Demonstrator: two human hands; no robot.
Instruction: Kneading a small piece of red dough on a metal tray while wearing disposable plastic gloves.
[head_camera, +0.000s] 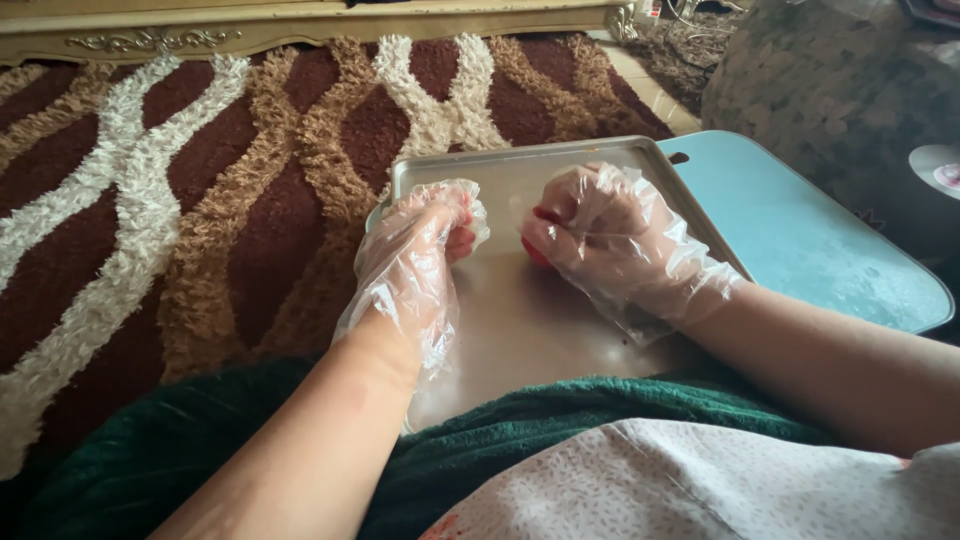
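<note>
Head view: red piece (540, 250) low in the right hand (600, 240), over the metal tray (520, 320).
Its long axis is hidden. Right hand curls closed around it; left hand (425, 250), also gloved, sits just beside, fingers curled, grip unclear. Both hands are near; a blue board (800, 240) lies right.

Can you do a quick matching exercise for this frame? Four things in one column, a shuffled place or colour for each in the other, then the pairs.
Things:
1. metal tray
2. cutting board
3. rug
4. red thing

Places or colours:
A. light blue, right of the tray
B. brown with wavy cream and tan bands
C. silver, under both gloved hands
D. gripped in the right hand

Pairs: 1-C, 2-A, 3-B, 4-D

The left hand is closed too, in a clear plastic glove; what it grips is hidden.
</note>
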